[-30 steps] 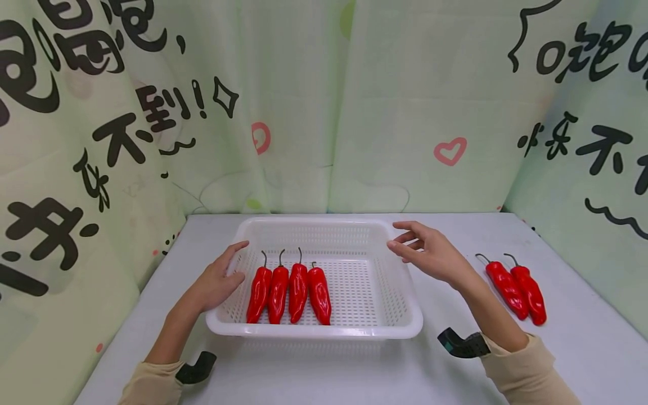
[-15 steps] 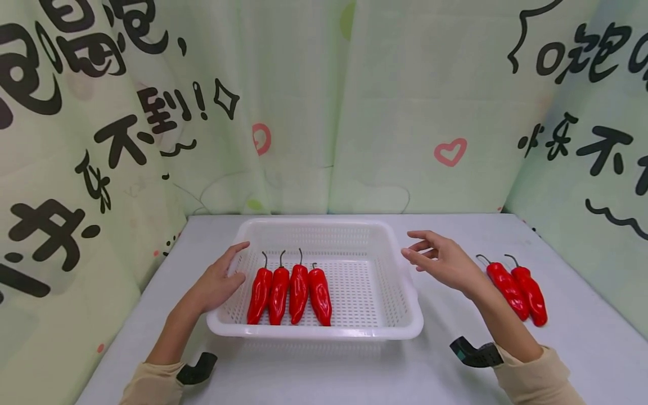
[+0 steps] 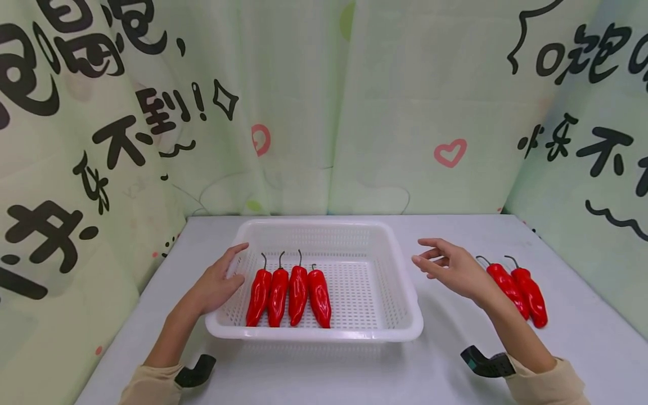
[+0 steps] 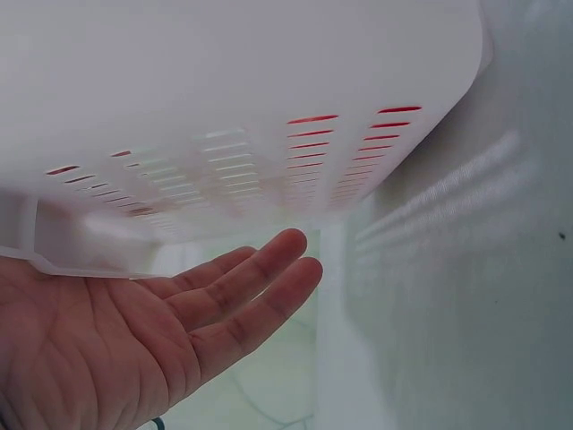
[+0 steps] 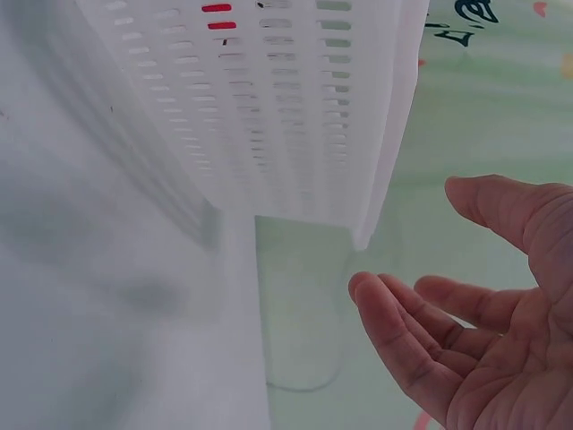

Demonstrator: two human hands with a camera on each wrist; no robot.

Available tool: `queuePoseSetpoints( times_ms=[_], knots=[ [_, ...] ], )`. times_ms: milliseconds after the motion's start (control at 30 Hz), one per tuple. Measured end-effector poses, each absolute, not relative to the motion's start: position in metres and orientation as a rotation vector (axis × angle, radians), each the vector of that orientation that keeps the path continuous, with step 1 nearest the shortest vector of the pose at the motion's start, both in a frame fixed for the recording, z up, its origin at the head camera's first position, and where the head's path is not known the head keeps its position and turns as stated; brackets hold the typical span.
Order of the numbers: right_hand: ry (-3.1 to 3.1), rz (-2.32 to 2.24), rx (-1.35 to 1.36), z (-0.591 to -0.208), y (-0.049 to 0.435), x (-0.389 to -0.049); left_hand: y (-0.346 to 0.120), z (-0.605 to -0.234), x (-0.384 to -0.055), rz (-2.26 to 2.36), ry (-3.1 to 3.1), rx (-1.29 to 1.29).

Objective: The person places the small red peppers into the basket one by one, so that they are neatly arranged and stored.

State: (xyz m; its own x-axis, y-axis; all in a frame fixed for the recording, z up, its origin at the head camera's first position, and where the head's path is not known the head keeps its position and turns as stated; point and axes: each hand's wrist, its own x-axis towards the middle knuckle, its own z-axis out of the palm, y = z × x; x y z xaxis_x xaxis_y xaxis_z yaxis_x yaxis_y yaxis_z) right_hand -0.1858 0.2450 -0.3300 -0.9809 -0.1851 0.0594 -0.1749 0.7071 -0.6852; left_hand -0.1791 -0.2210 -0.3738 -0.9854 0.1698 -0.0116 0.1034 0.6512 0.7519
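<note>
While curtain [image 3: 385,101] ahead of left hand [image 3: 219,286] and right hand [image 3: 455,271] shows "不" | basket [image 3: 314,334] between them holds four peppers [image 3: 298,295] | left touches basket, straight-fingered | right loose, apart from it

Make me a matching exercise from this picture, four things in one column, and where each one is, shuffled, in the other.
Things:
1. Left hand
2. Right hand
3. Row of four red chili peppers
4. Pair of red chili peppers

Places:
A. Lying on the white table, outside the basket
B. At the left rim of the white plastic basket
C. Inside the basket, stems pointing away from the person
D. Apart from the basket, holding nothing

Right pairs: 1-B, 2-D, 3-C, 4-A.
</note>
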Motion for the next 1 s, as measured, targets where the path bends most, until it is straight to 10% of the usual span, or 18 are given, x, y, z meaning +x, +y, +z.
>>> queuePoseSetpoints(
  times_ms=[1000],
  knots=[
    [2.94, -0.998, -0.171, -0.352, 0.288, -0.178, -0.222, -0.374, -0.181, 1.247, 2.773, 0.239]
  ],
)
